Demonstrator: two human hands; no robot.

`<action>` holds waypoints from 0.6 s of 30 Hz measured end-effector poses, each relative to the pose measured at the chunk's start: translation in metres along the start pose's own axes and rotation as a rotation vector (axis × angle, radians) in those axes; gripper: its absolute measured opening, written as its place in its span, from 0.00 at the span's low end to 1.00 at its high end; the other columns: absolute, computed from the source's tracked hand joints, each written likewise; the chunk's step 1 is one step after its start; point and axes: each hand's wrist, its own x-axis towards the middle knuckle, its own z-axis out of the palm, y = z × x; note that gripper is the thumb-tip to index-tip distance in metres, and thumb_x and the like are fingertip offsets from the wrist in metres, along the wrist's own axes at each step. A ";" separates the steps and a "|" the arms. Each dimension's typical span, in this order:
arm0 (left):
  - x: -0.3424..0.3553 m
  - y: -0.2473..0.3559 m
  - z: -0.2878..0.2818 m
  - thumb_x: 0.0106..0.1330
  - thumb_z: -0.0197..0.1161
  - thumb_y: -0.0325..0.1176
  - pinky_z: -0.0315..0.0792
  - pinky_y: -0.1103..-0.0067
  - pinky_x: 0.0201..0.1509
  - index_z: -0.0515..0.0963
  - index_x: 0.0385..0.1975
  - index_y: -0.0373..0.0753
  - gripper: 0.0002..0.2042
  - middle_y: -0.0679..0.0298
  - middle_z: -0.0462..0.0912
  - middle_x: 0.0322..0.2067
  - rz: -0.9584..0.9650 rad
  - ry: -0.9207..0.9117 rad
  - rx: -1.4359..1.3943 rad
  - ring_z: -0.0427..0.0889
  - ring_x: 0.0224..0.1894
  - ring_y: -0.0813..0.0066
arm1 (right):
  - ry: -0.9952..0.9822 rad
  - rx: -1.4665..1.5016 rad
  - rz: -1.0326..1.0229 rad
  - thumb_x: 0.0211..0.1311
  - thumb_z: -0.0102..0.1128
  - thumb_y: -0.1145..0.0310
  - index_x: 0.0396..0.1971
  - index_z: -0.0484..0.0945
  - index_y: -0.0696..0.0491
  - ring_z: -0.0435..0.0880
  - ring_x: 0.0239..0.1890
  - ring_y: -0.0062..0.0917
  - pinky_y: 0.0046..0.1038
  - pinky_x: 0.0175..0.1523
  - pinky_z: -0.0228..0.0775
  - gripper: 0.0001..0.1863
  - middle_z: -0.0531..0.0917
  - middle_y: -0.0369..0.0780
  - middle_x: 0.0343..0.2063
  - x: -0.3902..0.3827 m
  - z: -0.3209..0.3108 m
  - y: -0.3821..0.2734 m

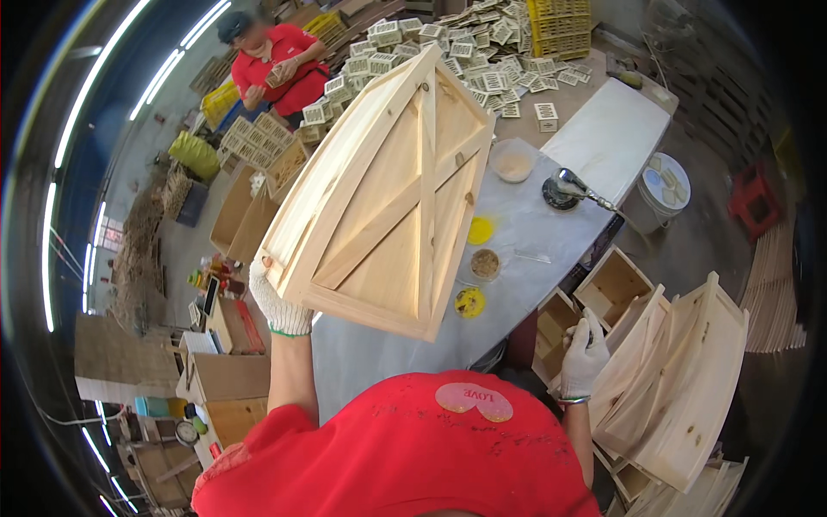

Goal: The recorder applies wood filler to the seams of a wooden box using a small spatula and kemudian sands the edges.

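Evidently the left hand (280,306) bears the cross-braced wooden box (366,189) alone: its gloved fingers are closed around the near left corner, probably to keep the braced face turned upward for viewing. The right hand (586,355) has its fingers loosely parted, gripping nothing visible; the stacked wooden pieces (702,370) lie just to their right, though contact I cannot tell. Well beyond the left fingers, the box's far edge rises before the pile of small crates (495,73), likely limiting forward swings. Rightward of those fingers, over the tabletop (405,358), seems roomier, though yellow discs (470,302) and a powered hand tool (564,188) sit there.
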 end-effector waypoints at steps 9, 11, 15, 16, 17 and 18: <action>0.072 -0.076 0.110 0.58 0.60 0.34 0.76 0.59 0.65 0.71 0.58 0.30 0.27 0.47 0.79 0.57 -0.041 -0.128 0.108 0.80 0.59 0.50 | 0.062 0.012 0.048 0.75 0.55 0.70 0.56 0.81 0.60 0.74 0.23 0.11 0.17 0.28 0.69 0.16 0.80 0.32 0.24 0.021 -0.005 0.017; 0.096 -0.101 0.130 0.63 0.58 0.38 0.79 0.64 0.61 0.70 0.60 0.28 0.27 0.47 0.79 0.55 -0.197 -0.167 0.068 0.82 0.56 0.54 | 0.052 -0.014 0.089 0.75 0.56 0.69 0.55 0.81 0.61 0.75 0.23 0.12 0.18 0.29 0.69 0.16 0.80 0.33 0.24 0.017 -0.005 0.020; 0.146 -0.167 0.193 0.68 0.55 0.31 0.79 0.64 0.62 0.71 0.53 0.29 0.17 0.49 0.80 0.50 -0.500 -0.325 -0.197 0.83 0.54 0.58 | 0.057 0.038 0.109 0.75 0.56 0.70 0.55 0.80 0.62 0.76 0.24 0.13 0.19 0.29 0.70 0.16 0.80 0.34 0.25 0.015 -0.005 0.036; 0.161 -0.190 0.211 0.68 0.55 0.29 0.79 0.64 0.62 0.71 0.51 0.28 0.15 0.49 0.80 0.49 -0.579 -0.395 -0.226 0.83 0.54 0.60 | 0.079 0.028 0.108 0.75 0.56 0.70 0.55 0.80 0.62 0.76 0.24 0.13 0.19 0.29 0.70 0.16 0.80 0.34 0.25 0.016 -0.007 0.038; 0.174 -0.210 0.228 0.68 0.55 0.27 0.79 0.65 0.63 0.71 0.50 0.28 0.14 0.49 0.80 0.47 -0.651 -0.459 -0.250 0.83 0.54 0.61 | 0.095 0.025 0.135 0.75 0.56 0.70 0.55 0.81 0.63 0.76 0.24 0.13 0.19 0.30 0.70 0.16 0.80 0.34 0.25 0.016 -0.008 0.039; 0.185 -0.231 0.249 0.66 0.55 0.26 0.77 0.63 0.66 0.68 0.53 0.26 0.17 0.48 0.78 0.50 -0.691 -0.461 -0.276 0.81 0.56 0.57 | 0.107 0.022 0.163 0.75 0.56 0.70 0.54 0.81 0.64 0.76 0.25 0.14 0.20 0.31 0.71 0.16 0.80 0.34 0.25 0.015 -0.008 0.040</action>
